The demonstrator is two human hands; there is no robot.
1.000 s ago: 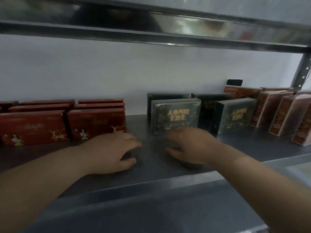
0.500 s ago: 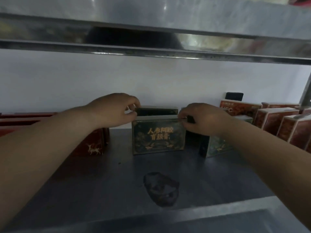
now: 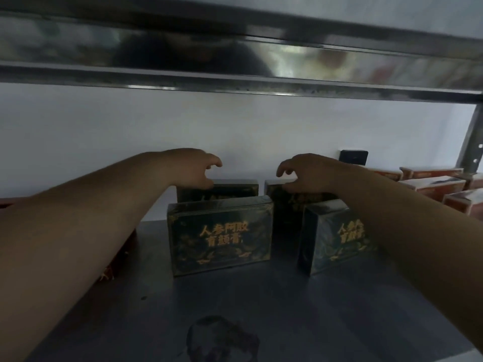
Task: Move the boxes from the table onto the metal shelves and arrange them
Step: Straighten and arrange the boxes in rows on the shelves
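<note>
Two rows of dark green boxes with gold lettering stand on the metal shelf. The front left box faces me; the front right box is turned at an angle, partly behind my right forearm. My left hand reaches over them, its fingers curled apart and its thumb touching the top of the rear left box. My right hand mirrors it, thumb resting on the rear right box. Neither hand has closed around a box.
Red boxes line the shelf at the right, below an upright post. Another red box peeks out behind my left forearm. The upper shelf's edge hangs low overhead. A dark stain marks the shelf front.
Both hands have left the top corners of the front left box and moved back and up onto the rear boxes. The view has come closer to the shelf.
</note>
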